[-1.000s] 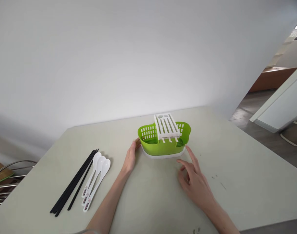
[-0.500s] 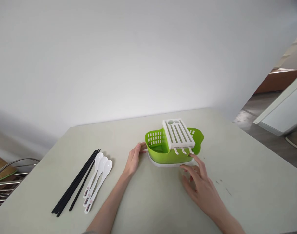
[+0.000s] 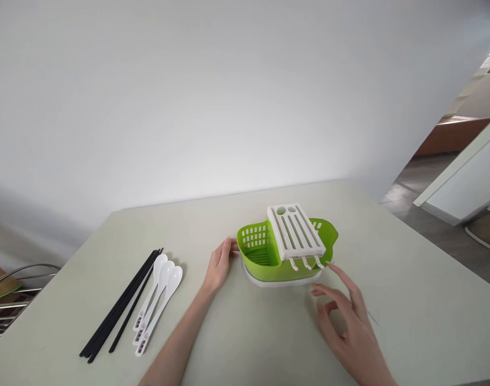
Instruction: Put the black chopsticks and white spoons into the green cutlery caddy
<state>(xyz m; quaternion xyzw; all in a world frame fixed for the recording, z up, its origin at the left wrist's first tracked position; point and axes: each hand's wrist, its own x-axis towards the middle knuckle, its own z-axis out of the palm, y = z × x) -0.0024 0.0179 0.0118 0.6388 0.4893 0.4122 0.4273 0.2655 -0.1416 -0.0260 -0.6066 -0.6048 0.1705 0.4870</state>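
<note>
A green plastic cutlery drainer basket stands on a white base tray. Across its middle section sits a white slotted cover with round holes at the back and several hooks along the front. At the basket's left end is my left hand, its fingers holding that end and partly hidden behind it. My right hand is off the basket's front right, fingers apart and curved, with nothing in it. Its index fingertip is close to the rightmost hook; whether it touches, I cannot tell.
Three white spoons lie side by side on the left of the pale table. Beside them are several black chopsticks. A wall rises behind the table, and a metal rack stands beyond its left edge.
My right hand has drawn back to the right and away from the hooks. The white cover's front looks slightly lower and turned. My left hand stays at the basket's left end.
</note>
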